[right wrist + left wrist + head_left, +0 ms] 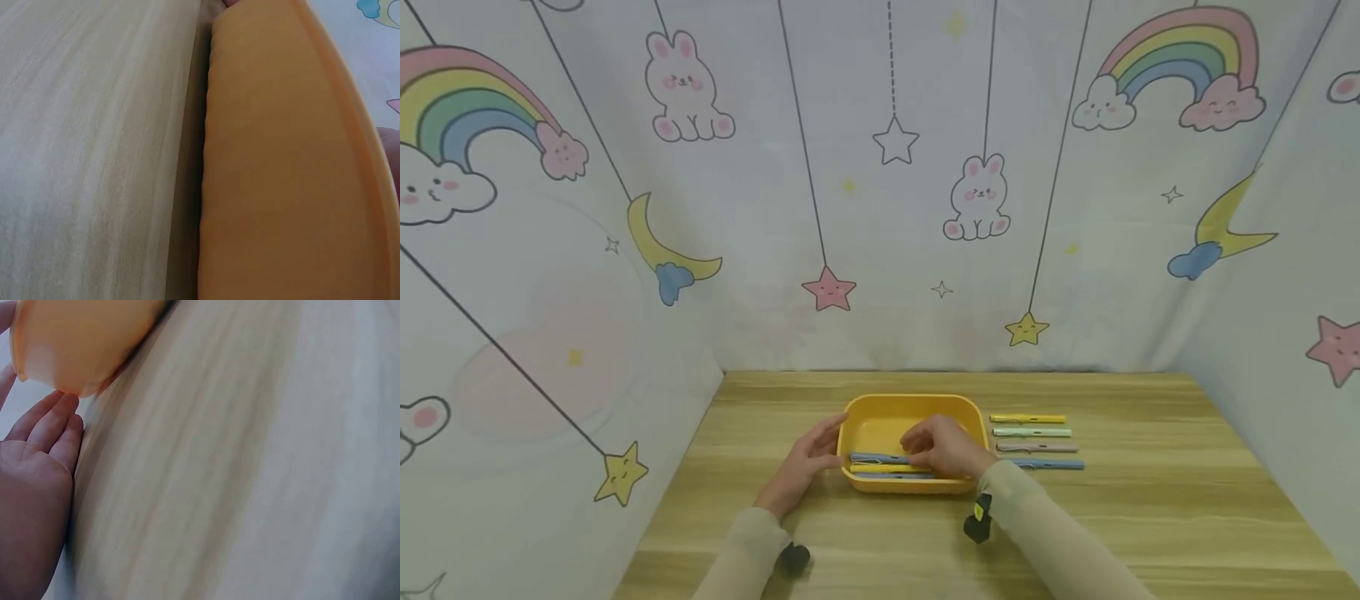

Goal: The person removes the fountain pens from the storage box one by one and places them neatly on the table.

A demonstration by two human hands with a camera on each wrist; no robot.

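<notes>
A yellow plastic basket (910,402) sits on the wooden table, with blue and yellow pens lying along its near side. My left hand (805,467) rests against the basket's left end, fingers spread along the outside and thumb near the rim. In the left wrist view, fingertips (70,403) of that hand touch the basket's outer wall (75,344). Reaching over the near right rim, my right hand (951,446) has bent fingers down inside the basket. Its thumb and fingers pinch the right part of the uppermost blue pen (878,457), covering that part.
Right of the basket lie a yellow pen (1028,418), a light green pen (1033,432), a mauve pen (1037,447) and a blue pen (1051,463), roughly parallel. A patterned curtain (910,250) hangs behind the table (1135,500) and along both sides.
</notes>
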